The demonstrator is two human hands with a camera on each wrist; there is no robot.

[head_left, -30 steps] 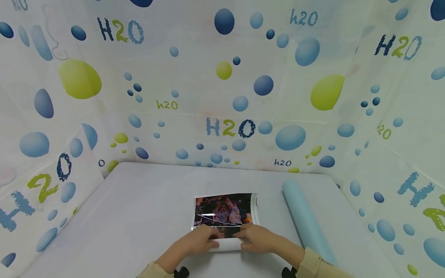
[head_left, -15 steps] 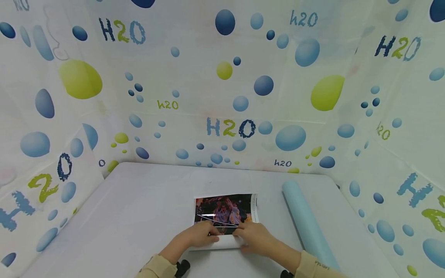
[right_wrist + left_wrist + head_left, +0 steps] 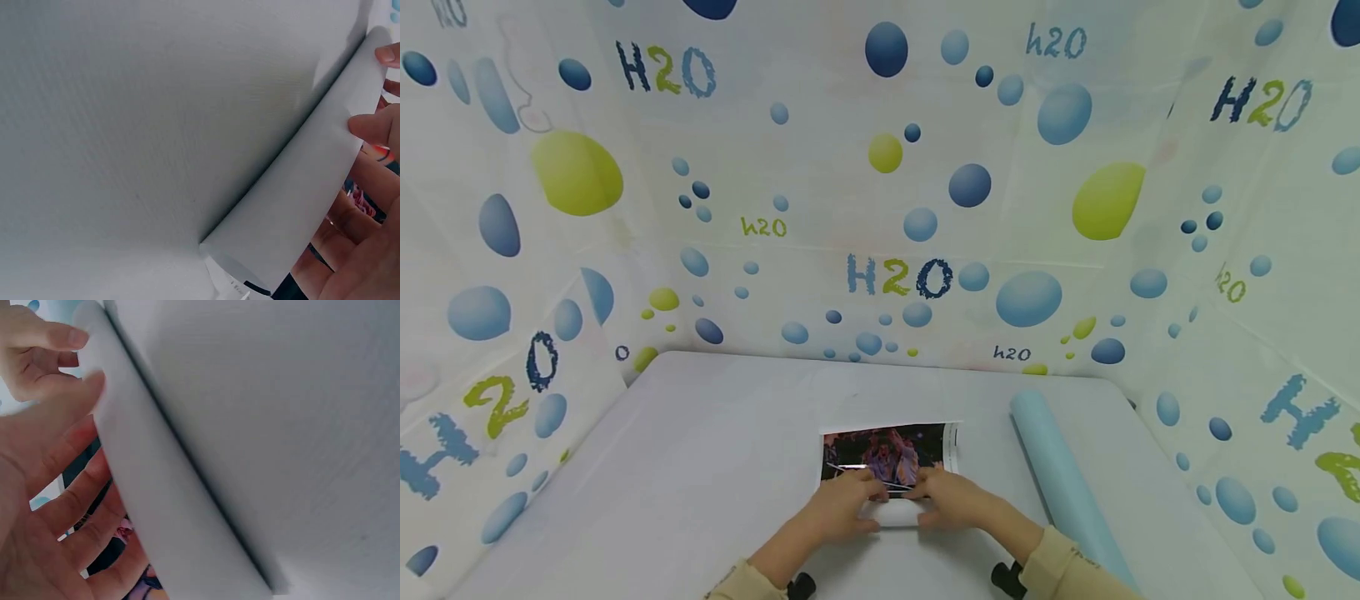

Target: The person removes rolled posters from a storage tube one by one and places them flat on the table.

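Note:
A glossy poster (image 3: 891,446) with a dark photo of people lies face up on the white table, its near edge curled into a white roll (image 3: 897,514). My left hand (image 3: 846,504) holds the left part of this roll, thumb on the near side and fingers over the printed side. On the right part my right hand (image 3: 955,497) grips it the same way. The left wrist view shows the left thumb against the white paper tube (image 3: 162,487), with fingers spread behind it. In the right wrist view, the roll's open end (image 3: 240,275) shows white layers.
A long light-blue roll (image 3: 1067,475) lies lengthwise on the table to the right of the poster. The white tabletop (image 3: 722,450) reaches back to a curtain (image 3: 820,167) with bubble and H2O prints, which also hangs at both sides.
Both hands have moved slightly away from me with the roll. More of the poster's printed face is rolled in, and the visible picture is shorter.

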